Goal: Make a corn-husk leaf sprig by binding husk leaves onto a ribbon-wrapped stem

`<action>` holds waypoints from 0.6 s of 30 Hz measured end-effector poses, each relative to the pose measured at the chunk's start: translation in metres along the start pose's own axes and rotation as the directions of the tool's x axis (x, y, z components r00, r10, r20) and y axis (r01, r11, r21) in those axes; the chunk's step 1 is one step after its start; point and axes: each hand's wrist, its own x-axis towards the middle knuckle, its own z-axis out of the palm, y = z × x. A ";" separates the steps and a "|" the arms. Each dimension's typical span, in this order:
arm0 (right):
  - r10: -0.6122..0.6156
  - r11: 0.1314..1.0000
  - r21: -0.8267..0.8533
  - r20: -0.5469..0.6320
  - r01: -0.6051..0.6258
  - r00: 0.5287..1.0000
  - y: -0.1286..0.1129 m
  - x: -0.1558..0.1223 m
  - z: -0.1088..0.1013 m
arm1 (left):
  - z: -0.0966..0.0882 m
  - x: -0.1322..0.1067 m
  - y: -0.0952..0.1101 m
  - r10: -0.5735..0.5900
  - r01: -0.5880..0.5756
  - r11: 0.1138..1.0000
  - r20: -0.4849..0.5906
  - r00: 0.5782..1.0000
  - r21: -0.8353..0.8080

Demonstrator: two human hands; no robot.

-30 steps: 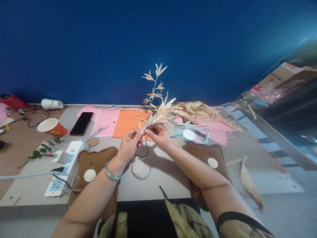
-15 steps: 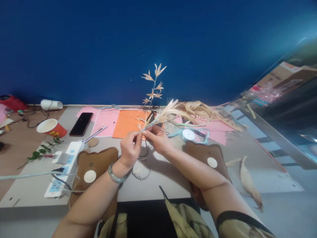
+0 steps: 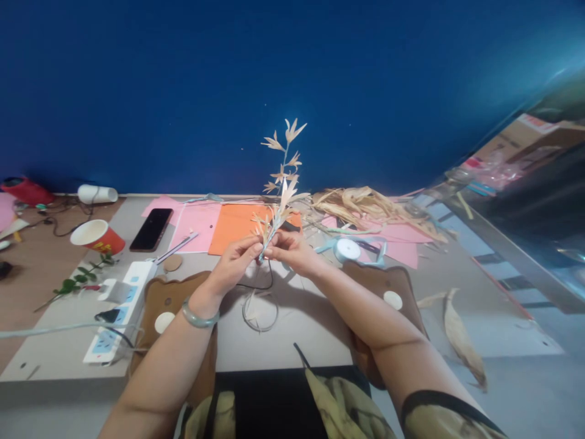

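Flower point(image 3: 287, 198) points up, its stem point(image 3: 271, 236) leaning slightly right.

Held flowers point(image 3: 287, 196) dry-papery, matt; phone point(image 3: 151, 229) smooth, glossy.

Bangle point(image 3: 200, 315): smooth, rounded, pale grey-green, with a slight sheen, round the left wrist point(image 3: 205, 299).
Right sleeve point(image 3: 439, 422): olive-tan with darker blotches.
Cuff point(image 3: 414, 400): broad black band edging that sleeve.
Top point(image 3: 340, 399): olive-tan, dark-streaked, in loose folds.
Tip point(image 3: 300, 353): thin, dark, pointed, at the top's upper corner.
Lap cloth point(image 3: 269, 408): plain black (trousers or apron, I cannot tell which).
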 end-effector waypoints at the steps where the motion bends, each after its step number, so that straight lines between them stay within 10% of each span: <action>1: 0.006 1.000 0.005 0.008 -0.006 1.000 0.001 0.000 -0.002 | -0.001 0.000 0.003 0.038 -0.041 0.999 0.089 0.995 0.030; 18: 0.048 0.986 -0.148 -0.189 -0.077 0.981 0.002 0.003 0.000 | -0.004 0.003 -0.004 0.060 -0.059 0.996 -0.009 0.998 0.062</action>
